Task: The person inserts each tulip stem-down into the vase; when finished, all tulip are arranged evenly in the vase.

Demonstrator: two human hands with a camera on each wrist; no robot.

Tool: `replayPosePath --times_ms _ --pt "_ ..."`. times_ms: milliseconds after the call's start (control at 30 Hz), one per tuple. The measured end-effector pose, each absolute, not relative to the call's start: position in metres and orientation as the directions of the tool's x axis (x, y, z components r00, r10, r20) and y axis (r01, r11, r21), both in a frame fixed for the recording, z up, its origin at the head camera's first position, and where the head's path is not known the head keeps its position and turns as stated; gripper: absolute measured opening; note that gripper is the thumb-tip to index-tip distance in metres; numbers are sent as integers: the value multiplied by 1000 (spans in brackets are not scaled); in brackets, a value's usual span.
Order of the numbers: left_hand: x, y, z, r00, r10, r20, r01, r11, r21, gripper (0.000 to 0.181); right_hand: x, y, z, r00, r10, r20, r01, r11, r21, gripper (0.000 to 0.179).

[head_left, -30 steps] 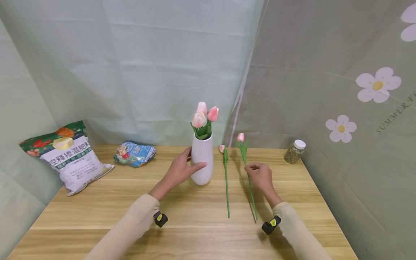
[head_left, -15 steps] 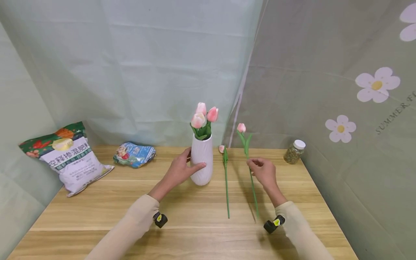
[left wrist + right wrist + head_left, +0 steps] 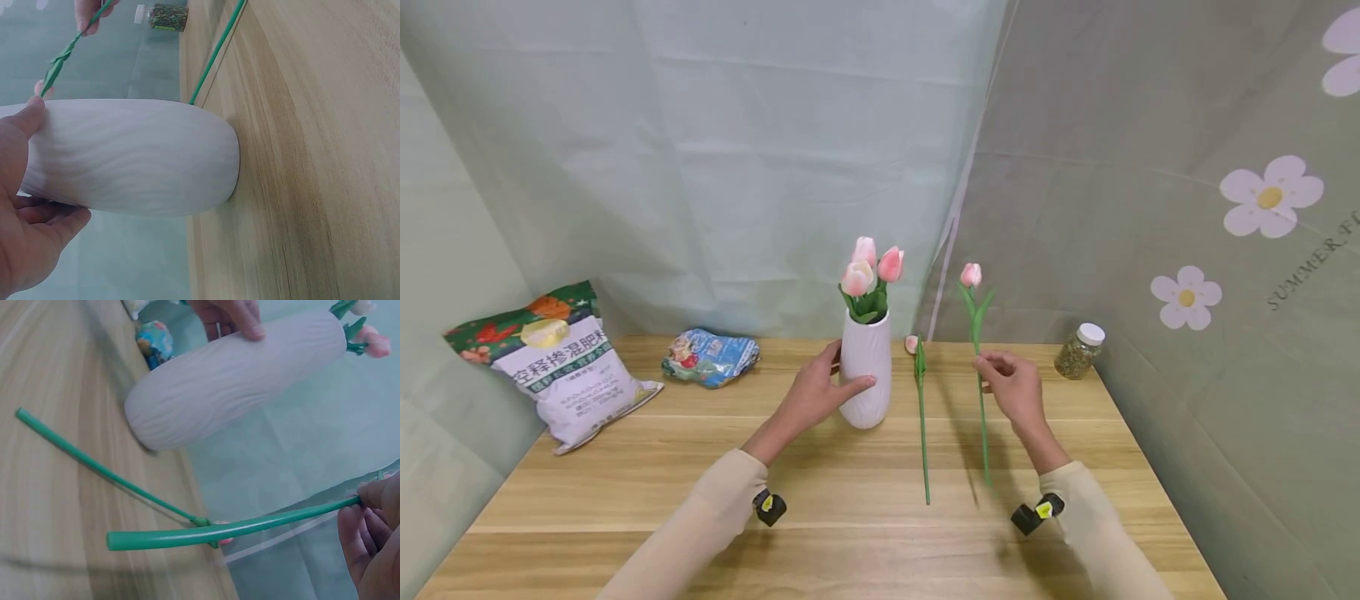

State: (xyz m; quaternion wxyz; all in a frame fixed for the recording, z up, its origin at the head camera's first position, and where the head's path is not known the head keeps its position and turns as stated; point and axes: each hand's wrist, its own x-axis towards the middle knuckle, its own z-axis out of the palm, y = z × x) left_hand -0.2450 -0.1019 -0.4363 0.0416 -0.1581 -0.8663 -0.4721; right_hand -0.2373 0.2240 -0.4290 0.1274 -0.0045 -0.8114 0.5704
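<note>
A white ribbed vase [image 3: 867, 375] stands upright on the wooden table, with several pink tulips [image 3: 859, 277] in its mouth. My left hand [image 3: 820, 392] grips the vase from the left side, thumb across its front and fingers behind it. To the right, my right hand [image 3: 1013, 390] pinches the green stem of a single tulip [image 3: 981, 425] between thumb and fingertips. That tulip is upright, bloom at the top, and in the right wrist view its stem end [image 3: 125, 540] hangs above the tabletop. Another tulip [image 3: 922, 433] lies on the table between the vase and my right hand.
At the left a white and green fertilizer bag [image 3: 572, 367] leans by the cloth wall. A crumpled blue packet [image 3: 711, 357] lies near the table's back edge. A small jar with a white lid [image 3: 1080, 352] stands at the back right corner. Cloth sheets enclose the table.
My right hand has lifted its tulip off the table and shifted slightly right, turning the flower more upright. The left hand and vase have stayed in place.
</note>
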Motion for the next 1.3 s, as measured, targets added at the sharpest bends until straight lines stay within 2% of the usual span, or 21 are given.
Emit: replayPosePath --times_ms 500,800,1300 --pt "-245 -102 -436 -944 242 226 322 510 797 87 -240 212 -399 -947 171 272 -237 198 -951 32" --pt "-244 -102 -436 -948 235 216 309 502 808 88 -239 206 -379 -905 161 395 -362 200 -911 33" --pt "-244 -102 -436 -942 240 235 327 498 803 85 -239 197 -349 -866 187 464 -452 107 -886 29"
